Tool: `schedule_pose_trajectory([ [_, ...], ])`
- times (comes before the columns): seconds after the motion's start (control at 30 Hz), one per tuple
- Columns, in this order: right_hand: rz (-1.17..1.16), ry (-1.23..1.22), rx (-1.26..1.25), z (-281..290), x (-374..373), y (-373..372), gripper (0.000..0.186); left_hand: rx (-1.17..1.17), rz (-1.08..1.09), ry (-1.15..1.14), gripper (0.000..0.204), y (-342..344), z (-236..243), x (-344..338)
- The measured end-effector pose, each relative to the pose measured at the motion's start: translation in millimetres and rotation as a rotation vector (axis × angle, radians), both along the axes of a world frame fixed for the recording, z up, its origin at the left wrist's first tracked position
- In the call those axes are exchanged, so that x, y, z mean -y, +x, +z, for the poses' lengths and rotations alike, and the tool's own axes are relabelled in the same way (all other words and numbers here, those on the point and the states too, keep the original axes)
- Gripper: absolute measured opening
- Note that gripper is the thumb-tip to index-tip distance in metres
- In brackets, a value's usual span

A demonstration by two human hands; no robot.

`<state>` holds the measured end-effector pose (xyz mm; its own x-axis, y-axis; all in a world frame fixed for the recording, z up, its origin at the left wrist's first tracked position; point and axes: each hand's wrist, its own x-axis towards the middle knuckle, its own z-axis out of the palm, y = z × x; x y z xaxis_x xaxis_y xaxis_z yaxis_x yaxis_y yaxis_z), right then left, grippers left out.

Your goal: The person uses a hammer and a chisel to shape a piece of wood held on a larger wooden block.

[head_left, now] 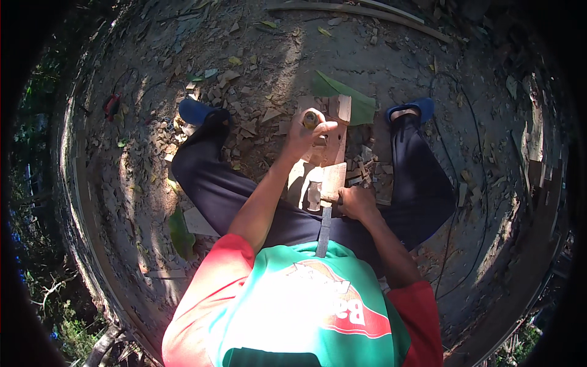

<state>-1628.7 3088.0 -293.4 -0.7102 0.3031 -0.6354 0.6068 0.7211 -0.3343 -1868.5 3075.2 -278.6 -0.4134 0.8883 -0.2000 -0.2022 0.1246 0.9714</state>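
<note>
In my left hand [299, 137] is an upright round wooden handle [310, 120], seen end-on; whatever is at its lower end is hidden. This hand is over a light wooden workpiece [336, 140] between my legs. My right hand [358, 202] is closed at the lower right corner of a pale wooden block [333, 177]; what exactly its fingers grip is unclear. Just left of that block is a grey metal piece [314, 196], like a hammer head. A dark grey strip [324, 229] runs down from the block toward my shirt.
Wood chips and offcuts [244, 128] lie around the workpiece, beside a large green leaf [361, 107]. Long boards [367, 15] lie at the far edge. A dark cable [465, 92] crosses the dirt at right. A red-and-black object [112, 107] is at left.
</note>
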Motion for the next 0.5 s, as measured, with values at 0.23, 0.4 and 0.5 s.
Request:
schedule_pose_trajectory([
  [0.23,-0.015,-0.016,0.02,-1.4,-1.4,-0.2,0.026,0.102,-0.002,-0.027,0.016,7.1,8.8,4.8],
  [0.4,-0.005,-0.013,0.006,-4.5,-1.0,2.0,0.027,0.141,-0.019,-0.061,0.017,6.7,6.0,8.8],
  [0.5,-0.001,-0.004,-0.018,-6.5,-0.6,3.2,0.027,0.137,-0.016,-0.055,0.017,6.3,2.7,11.0],
])
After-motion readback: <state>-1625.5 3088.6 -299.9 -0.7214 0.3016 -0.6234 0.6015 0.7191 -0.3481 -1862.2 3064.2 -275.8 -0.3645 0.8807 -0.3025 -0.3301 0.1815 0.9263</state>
